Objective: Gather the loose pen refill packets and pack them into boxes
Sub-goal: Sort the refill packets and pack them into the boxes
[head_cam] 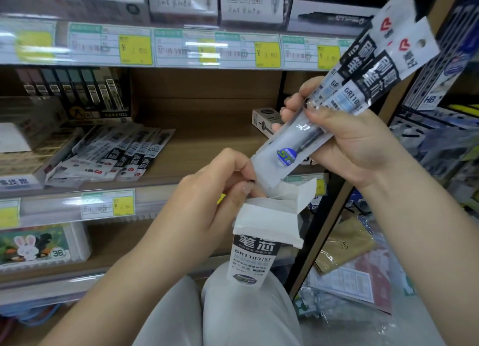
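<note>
Two packets: refill packets (344, 97) are gripped by the right hand (344, 138), angled toward the box mouth.
Box: box (259, 239) is steadied upright by the left hand (207, 198), flap pinched open.

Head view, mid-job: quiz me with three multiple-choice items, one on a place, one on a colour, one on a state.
1. Where does the loose pile of refill packets lie?
A. on the wooden shelf
B. on the floor
C. in a drawer
2. The box flaps are:
A. red
B. white
C. green
3. The box top is:
A. taped
B. closed
C. open

A: the pile is fanned on the shelf board. B: the raised flaps are white. C: the left hand holds a flap back while the right hand brings in the held packets.
</note>
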`<move>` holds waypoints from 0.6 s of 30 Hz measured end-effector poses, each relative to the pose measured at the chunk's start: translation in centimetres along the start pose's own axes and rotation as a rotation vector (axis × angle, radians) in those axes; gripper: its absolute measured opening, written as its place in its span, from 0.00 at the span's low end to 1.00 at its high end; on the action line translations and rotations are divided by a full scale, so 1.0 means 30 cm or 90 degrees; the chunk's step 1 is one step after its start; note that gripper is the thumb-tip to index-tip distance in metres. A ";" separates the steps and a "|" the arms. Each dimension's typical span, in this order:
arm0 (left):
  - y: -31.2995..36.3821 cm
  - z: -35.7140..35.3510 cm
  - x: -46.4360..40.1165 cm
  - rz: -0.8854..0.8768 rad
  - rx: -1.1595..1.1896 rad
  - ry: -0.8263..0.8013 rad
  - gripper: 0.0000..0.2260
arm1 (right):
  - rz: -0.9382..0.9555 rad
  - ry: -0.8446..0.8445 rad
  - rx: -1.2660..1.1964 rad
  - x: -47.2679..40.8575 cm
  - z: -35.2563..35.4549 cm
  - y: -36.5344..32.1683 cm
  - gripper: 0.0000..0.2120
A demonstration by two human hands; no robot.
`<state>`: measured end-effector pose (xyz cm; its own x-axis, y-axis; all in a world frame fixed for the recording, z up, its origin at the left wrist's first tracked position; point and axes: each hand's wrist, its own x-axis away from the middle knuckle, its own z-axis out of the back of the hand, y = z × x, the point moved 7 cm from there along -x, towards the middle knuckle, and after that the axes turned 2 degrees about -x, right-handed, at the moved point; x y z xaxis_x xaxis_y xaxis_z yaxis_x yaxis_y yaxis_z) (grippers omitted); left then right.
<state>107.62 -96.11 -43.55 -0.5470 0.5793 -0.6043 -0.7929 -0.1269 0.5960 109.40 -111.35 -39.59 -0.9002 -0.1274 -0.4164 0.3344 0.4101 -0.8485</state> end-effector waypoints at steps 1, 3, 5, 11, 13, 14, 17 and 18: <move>0.002 -0.001 0.001 -0.004 -0.002 -0.001 0.03 | 0.003 -0.024 0.022 0.002 -0.008 -0.003 0.14; 0.004 0.000 0.001 -0.007 -0.004 0.000 0.03 | 0.008 -0.065 0.049 0.007 -0.019 -0.011 0.13; 0.002 0.004 0.000 -0.005 -0.001 0.004 0.03 | 0.025 -0.091 0.043 0.009 -0.029 -0.028 0.10; -0.005 0.006 -0.001 0.005 -0.001 0.009 0.02 | 0.020 -0.025 -0.148 0.004 -0.013 -0.019 0.14; -0.002 0.002 0.000 0.001 0.005 0.008 0.02 | 0.000 0.035 -0.140 0.002 -0.001 0.009 0.15; 0.000 0.001 0.001 -0.002 0.003 0.010 0.03 | -0.012 0.054 -0.122 0.002 0.003 0.022 0.15; -0.008 0.000 0.008 0.014 0.012 0.021 0.03 | -0.039 0.079 -0.083 0.016 0.011 0.046 0.14; -0.012 0.000 0.009 0.021 0.018 0.026 0.03 | -0.041 0.082 -0.078 0.021 0.015 0.048 0.14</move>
<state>107.76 -95.90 -43.93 -0.5838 0.5411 -0.6053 -0.7668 -0.1223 0.6302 109.46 -111.26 -41.23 -0.9498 -0.0432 -0.3098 0.2452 0.5120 -0.8232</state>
